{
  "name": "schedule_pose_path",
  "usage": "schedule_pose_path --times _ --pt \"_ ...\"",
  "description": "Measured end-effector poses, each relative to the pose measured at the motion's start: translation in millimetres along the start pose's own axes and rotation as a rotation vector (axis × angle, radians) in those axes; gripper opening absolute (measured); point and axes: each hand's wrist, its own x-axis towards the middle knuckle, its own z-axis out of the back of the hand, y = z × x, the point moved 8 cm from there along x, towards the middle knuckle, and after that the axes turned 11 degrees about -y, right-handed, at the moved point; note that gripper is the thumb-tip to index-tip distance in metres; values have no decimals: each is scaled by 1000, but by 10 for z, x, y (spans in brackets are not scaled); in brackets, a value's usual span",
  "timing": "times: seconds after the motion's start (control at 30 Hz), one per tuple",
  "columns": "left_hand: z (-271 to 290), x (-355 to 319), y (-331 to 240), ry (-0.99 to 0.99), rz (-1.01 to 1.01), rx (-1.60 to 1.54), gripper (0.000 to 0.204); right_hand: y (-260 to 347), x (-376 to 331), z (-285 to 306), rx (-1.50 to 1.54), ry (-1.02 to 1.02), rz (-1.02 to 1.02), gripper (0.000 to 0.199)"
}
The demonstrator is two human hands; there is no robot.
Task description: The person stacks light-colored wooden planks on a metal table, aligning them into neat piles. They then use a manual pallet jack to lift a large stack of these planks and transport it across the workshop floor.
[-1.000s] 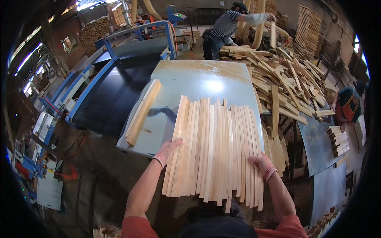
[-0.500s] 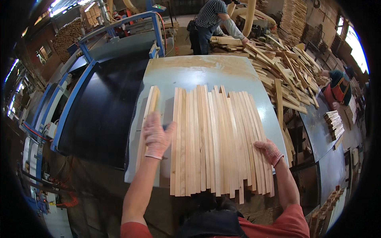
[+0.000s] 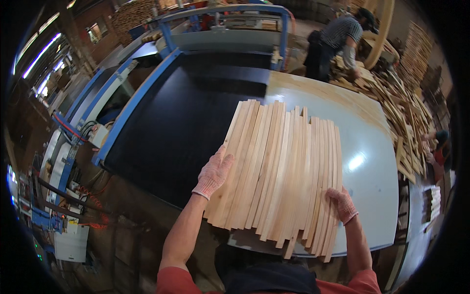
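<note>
A side-by-side row of pale wooden strips point(image 3: 276, 171) lies pressed together, its ends uneven at both top and bottom. My left hand point(image 3: 214, 172), in a pinkish knit glove, grips the row's left edge. Against the right edge, my right hand point(image 3: 343, 205) in a matching glove closes with its thumb over the outermost strips. The strips span between both hands, over the pale smooth tabletop point(image 3: 369, 181) and the edge of a black belt point(image 3: 166, 117). The fingers beneath the strips are hidden.
A blue-framed machine point(image 3: 225, 9) surrounds the black belt. Beyond the table, a person in a striped shirt point(image 3: 341, 33) bends at a heap of loose wood point(image 3: 399, 110). Another person point(image 3: 440, 149) is at the far right, near a stack of strips point(image 3: 432, 202).
The separate strip at the left now sits against the row, and my left hand is at the row's edge. The row has shifted left toward the black belt, and my view has turned left.
</note>
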Motion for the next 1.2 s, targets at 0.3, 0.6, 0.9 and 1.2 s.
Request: schedule_pose_path --times 0.3,0.6,0.9,1.2 --pt "2058 1083 1887 -70 129 357 79 -441 161 -3193 12 100 43 68" --pt "3838 2016 3560 -229 73 772 94 -773 161 -6115 -33 162 16 61" --pt "4478 2624 3883 -141 62 781 90 -572 254 -7081 -1285 83 378 83" --pt "4165 2741 3423 -388 -139 516 63 -1130 304 -6920 -722 241 520 73"
